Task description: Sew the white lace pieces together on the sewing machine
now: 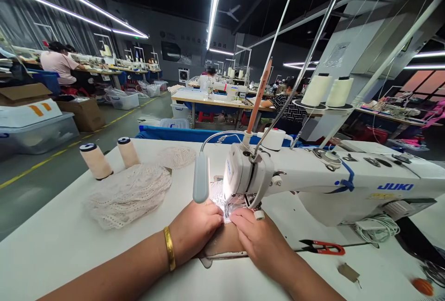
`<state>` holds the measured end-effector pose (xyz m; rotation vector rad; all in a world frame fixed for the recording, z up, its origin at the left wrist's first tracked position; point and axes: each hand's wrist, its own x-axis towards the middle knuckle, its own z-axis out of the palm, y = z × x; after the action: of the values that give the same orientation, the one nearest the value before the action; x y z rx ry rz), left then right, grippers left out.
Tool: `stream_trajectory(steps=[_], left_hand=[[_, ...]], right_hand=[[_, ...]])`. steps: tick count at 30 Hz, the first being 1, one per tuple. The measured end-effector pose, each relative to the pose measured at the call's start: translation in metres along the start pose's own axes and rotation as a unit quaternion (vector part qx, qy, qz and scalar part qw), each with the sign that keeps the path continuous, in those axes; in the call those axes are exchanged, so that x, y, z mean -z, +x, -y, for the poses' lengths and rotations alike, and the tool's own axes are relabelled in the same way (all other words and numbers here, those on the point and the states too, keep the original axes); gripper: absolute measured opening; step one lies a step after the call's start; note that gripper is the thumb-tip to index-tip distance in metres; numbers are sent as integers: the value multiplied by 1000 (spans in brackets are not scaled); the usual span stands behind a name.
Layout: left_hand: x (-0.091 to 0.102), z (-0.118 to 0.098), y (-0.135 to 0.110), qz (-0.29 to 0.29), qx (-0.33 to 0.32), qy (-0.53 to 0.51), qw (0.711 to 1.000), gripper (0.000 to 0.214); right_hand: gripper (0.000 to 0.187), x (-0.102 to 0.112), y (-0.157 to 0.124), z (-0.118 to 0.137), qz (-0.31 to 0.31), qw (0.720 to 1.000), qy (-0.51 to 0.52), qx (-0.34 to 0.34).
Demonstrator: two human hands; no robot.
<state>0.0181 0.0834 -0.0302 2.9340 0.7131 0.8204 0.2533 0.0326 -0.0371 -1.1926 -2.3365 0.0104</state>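
Note:
At the needle of a white sewing machine (299, 171), my left hand (196, 227) has its fingers curled together on a piece of white lace (218, 192). From the other side my right hand (255, 234) holds the same lace, fingertips close to the presser foot (226, 209). Much of the lace is hidden by my fingers and the machine head. A small grey lamp (200, 178) lights the spot. Under my hands lies a brownish plate (222, 241). Left of them is a heap of pale lace (130, 194), with a smaller lace pile (177, 156) behind.
Two peach thread cones (95, 161) stand at the table's left edge. Red-handled thread snips (323, 247) and a small brown tag (348, 272) lie to the right. Cream cones (316, 90) sit on a stand above. Co-workers (62, 62) sit at other machines.

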Motion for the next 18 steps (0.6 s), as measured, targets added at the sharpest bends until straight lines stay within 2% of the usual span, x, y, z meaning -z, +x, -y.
stream_trajectory(steps=[10,18], left_hand=[[-3,3,1,0,31,-1,1000,26],[-2,1,1,-2,28,3,1000,27]], right_hand=[[37,-3,1,-1,-14,999,-29,-9],[40,-2,1,0,-11,1000,-18,-9]])
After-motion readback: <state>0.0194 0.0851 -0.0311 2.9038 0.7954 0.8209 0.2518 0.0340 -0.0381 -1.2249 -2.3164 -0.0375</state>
